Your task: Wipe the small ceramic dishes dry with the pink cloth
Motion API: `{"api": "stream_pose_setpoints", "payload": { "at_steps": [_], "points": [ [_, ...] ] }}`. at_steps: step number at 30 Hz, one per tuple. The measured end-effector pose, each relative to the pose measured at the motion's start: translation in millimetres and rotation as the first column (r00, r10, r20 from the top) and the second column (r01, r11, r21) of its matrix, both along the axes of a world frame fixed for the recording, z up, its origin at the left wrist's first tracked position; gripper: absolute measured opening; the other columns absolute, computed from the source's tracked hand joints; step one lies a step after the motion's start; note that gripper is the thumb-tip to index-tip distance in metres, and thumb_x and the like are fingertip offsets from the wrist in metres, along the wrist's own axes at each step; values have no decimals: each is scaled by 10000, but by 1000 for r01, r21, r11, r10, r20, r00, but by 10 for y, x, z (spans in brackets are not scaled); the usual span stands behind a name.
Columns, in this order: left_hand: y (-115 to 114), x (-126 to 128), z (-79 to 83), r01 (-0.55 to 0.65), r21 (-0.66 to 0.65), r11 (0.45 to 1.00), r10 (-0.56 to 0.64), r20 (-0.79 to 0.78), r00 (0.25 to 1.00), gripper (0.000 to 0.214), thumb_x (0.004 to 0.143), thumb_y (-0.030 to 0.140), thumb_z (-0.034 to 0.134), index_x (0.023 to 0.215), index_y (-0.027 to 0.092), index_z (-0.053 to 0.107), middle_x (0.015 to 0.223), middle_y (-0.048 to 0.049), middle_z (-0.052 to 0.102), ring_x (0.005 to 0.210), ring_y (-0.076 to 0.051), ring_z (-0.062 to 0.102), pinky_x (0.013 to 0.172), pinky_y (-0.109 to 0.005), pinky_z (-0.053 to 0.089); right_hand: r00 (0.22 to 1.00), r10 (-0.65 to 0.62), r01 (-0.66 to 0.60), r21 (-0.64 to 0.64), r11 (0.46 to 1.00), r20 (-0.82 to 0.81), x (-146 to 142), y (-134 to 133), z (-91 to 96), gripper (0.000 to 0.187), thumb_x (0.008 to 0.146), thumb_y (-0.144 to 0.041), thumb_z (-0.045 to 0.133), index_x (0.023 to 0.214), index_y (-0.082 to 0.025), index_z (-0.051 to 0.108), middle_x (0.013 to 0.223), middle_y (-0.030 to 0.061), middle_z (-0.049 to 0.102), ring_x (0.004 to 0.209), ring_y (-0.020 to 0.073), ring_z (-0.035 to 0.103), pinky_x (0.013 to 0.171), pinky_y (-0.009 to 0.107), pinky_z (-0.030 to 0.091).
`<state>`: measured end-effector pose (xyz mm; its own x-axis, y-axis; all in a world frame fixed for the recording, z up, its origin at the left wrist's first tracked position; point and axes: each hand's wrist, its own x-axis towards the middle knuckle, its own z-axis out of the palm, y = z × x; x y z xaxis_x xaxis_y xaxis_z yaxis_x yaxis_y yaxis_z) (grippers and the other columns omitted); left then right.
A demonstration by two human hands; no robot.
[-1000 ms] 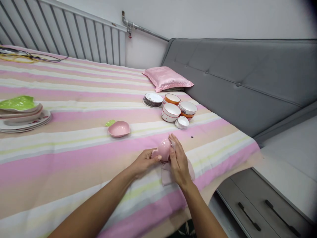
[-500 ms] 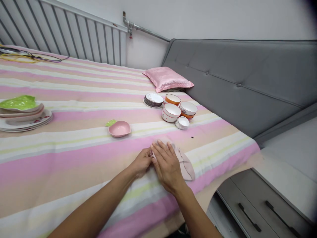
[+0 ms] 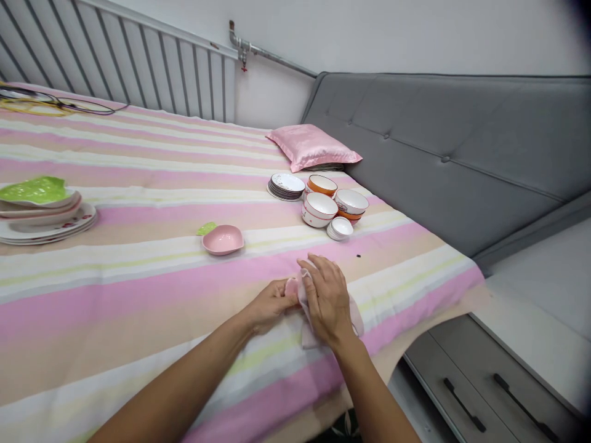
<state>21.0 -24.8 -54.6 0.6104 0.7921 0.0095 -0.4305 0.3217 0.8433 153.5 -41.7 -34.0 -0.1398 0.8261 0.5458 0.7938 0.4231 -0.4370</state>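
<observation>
My left hand (image 3: 268,304) grips a small pink dish (image 3: 291,287), of which only an edge shows between my two hands. My right hand (image 3: 325,300) is curled over a pale pink cloth (image 3: 306,332) and presses it against the dish. Both hands rest low over the striped bedspread (image 3: 138,289) near its front right edge. A second pink dish with a green leaf (image 3: 222,239) lies on the bed a little beyond my hands, to the left.
Stacked orange-and-white bowls (image 3: 335,206) and small plates (image 3: 285,185) stand beyond my hands near a pink pillow (image 3: 313,146). A pile of plates topped by a green dish (image 3: 41,212) is at far left. Grey headboard (image 3: 462,147) and drawers (image 3: 480,394) lie to the right.
A second ago the pink dish was held up in view. Then my right hand spread flat over the cloth on the bed. Now it is curled on the cloth against the dish.
</observation>
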Motion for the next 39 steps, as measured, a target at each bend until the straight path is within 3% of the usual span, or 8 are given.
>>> {"api": "stream_pose_setpoints", "payload": {
  "at_steps": [4, 8, 13, 16, 22, 28, 33, 39],
  "points": [
    [6, -15, -23, 23, 14, 1000, -23, 6, 1000, 288, 689, 291, 674, 914, 119, 626, 780, -63, 642, 726, -165, 582, 769, -324, 436, 938, -34, -6, -113, 994, -346, 66, 21, 0, 373, 904, -285, 288, 1199, -232, 510, 1243, 46, 517, 1190, 183, 411, 1013, 401, 286],
    [7, -23, -41, 45, 17, 999, -45, 20, 999, 332, 710, 292, 654, 985, 108, 629, 859, -99, 664, 796, -193, 599, 821, -355, 424, 769, -140, -34, -260, 965, -623, 194, 81, -114, 394, 893, -339, 302, 1164, -202, 553, 1227, 41, 545, 1166, 169, 448, 1019, 357, 285],
    [14, -7, -36, 26, 10, 1000, -26, 29, 999, 370, 704, 308, 660, 1022, 122, 626, 922, -114, 669, 837, -212, 610, 836, -368, 426, 552, -251, -80, -350, 933, -795, 348, 165, -310, 355, 812, -347, 445, 1101, -216, 604, 1190, 13, 578, 1153, 181, 466, 1023, 361, 284],
    [14, -6, -26, 31, 14, 999, -31, 21, 999, 384, 704, 307, 659, 1037, 118, 619, 933, -115, 666, 850, -212, 608, 852, -368, 421, 511, -267, -93, -361, 928, -817, 344, 169, -318, 356, 795, -350, 469, 1098, -222, 605, 1190, 7, 579, 1161, 182, 460, 1026, 361, 284],
    [-5, -35, -15, 71, 41, 997, -71, -4, 997, 325, 716, 312, 644, 979, 121, 637, 887, -96, 667, 833, -203, 599, 865, -372, 407, 691, -165, -58, -281, 958, -704, 169, 64, -128, 392, 874, -355, 348, 1186, -212, 537, 1266, 24, 515, 1210, 159, 408, 1056, 346, 232],
    [2, -29, -43, 26, 50, 998, -26, -8, 1000, 200, 719, 264, 644, 863, 129, 622, 751, -29, 614, 764, -157, 557, 780, -307, 414, 968, -31, 11, -80, 997, -251, 24, -3, -64, 392, 887, -255, 323, 1255, -234, 456, 1329, 40, 439, 1263, 187, 323, 1049, 423, 228],
    [-17, 6, -22, -27, -3, 1000, 27, 12, 1000, 133, 677, 211, 676, 712, 141, 568, 639, 26, 533, 652, -103, 500, 697, -244, 402, 997, -21, 18, 46, 999, 69, -63, 19, -105, 391, 864, -203, 362, 1238, -237, 471, 1319, 39, 449, 1274, 230, 288, 1037, 471, 205],
    [-26, -12, 8, -62, -124, 990, 66, 32, 997, 140, 640, 96, 648, 669, 142, 519, 621, 33, 502, 592, -78, 477, 610, -212, 391, 976, -30, 15, 67, 998, 217, -104, 36, -121, 373, 866, -182, 361, 1216, -224, 486, 1298, 28, 474, 1264, 231, 295, 1032, 459, 211]
  ]
}}
